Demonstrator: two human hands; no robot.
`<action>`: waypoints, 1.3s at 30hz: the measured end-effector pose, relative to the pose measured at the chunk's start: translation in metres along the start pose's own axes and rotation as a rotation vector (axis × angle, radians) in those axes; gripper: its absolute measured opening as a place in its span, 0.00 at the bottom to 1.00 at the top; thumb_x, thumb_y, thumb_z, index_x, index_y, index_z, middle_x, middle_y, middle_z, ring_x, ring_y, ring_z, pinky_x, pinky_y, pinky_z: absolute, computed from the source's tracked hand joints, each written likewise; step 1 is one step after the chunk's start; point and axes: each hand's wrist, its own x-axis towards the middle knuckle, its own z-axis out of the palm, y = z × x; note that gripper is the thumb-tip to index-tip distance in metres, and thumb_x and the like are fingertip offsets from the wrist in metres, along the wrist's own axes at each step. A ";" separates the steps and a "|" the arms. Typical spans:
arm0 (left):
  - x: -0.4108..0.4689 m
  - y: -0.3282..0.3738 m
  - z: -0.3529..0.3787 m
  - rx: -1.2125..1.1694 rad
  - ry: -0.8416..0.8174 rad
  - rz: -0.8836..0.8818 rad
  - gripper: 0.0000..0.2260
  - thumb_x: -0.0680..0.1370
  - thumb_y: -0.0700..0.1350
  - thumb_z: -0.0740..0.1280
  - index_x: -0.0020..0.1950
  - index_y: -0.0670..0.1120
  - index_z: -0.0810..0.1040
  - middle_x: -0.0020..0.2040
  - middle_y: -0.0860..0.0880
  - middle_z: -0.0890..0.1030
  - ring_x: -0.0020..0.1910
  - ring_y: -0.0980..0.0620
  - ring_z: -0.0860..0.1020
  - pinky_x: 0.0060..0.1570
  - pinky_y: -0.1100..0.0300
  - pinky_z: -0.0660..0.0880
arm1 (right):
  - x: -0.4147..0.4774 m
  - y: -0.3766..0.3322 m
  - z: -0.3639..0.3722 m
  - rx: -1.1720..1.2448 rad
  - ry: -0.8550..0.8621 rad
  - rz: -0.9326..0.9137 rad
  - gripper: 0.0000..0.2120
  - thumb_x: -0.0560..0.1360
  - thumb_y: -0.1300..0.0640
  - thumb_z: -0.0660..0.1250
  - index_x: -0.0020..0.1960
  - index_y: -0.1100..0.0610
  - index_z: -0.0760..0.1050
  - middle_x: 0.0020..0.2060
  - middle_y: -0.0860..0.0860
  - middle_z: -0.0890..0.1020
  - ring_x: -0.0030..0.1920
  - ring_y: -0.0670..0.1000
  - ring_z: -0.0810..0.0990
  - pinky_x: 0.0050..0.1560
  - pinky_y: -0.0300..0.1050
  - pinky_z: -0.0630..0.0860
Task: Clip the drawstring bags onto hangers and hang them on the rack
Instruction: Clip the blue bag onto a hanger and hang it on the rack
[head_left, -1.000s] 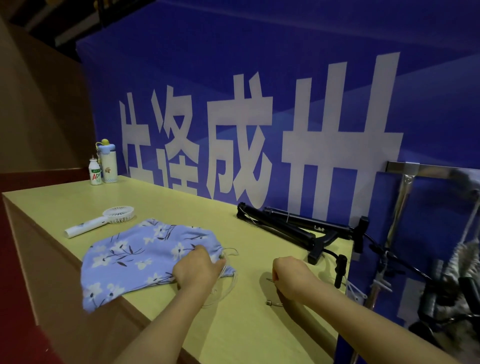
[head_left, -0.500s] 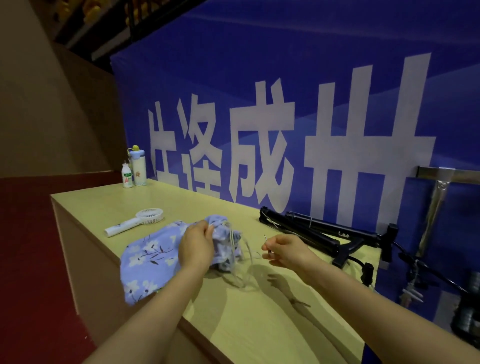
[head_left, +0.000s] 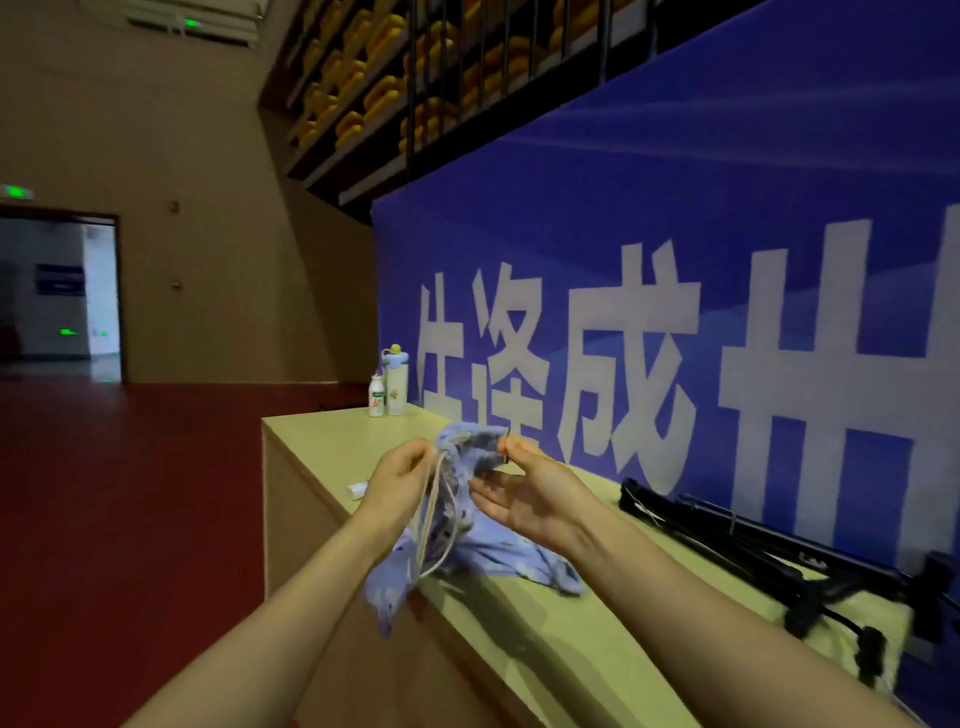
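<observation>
Pinching drawstring bag (head_left: 496, 540) in left hand (head_left: 400, 483) and, at its three o'clock, thin clip (head_left: 506, 442) in right hand (head_left: 524, 499), risking bunched fabric slipping free.

A: Entry one, lettering?
B: blue banner (head_left: 649, 223), far right: a row of large white Chinese characters (head_left: 628, 358). The third from the left reads as 成; the others can't be read with certainty.
A: Entry two?
B: small white bottle (head_left: 377, 398), far end of the table (head_left: 311, 431): green-and-red label, too small to read.
A: Entry three?
B: green sign (head_left: 15, 192), above the far-left doorway (head_left: 62, 296): illegible.

Head-worn view, forward, slightly downward
</observation>
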 end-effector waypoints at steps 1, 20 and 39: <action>-0.004 0.001 -0.006 -0.007 -0.017 -0.014 0.09 0.78 0.39 0.61 0.40 0.35 0.74 0.38 0.40 0.72 0.39 0.47 0.69 0.43 0.52 0.67 | 0.000 0.001 0.009 -0.003 -0.007 -0.005 0.10 0.81 0.56 0.57 0.43 0.55 0.74 0.40 0.54 0.82 0.44 0.54 0.80 0.50 0.49 0.79; -0.042 0.035 -0.081 0.508 0.012 -0.038 0.16 0.78 0.44 0.64 0.31 0.46 0.66 0.29 0.48 0.68 0.30 0.53 0.67 0.32 0.59 0.62 | -0.022 0.023 0.040 -1.208 0.098 -0.290 0.15 0.77 0.64 0.58 0.33 0.55 0.72 0.32 0.53 0.75 0.35 0.52 0.72 0.41 0.45 0.72; -0.049 0.093 -0.065 0.560 -0.003 -0.200 0.12 0.75 0.45 0.69 0.33 0.43 0.73 0.24 0.48 0.62 0.24 0.52 0.60 0.26 0.61 0.56 | -0.040 0.052 0.056 -1.940 -0.140 -0.458 0.03 0.78 0.61 0.55 0.49 0.56 0.67 0.45 0.61 0.76 0.42 0.60 0.71 0.37 0.49 0.63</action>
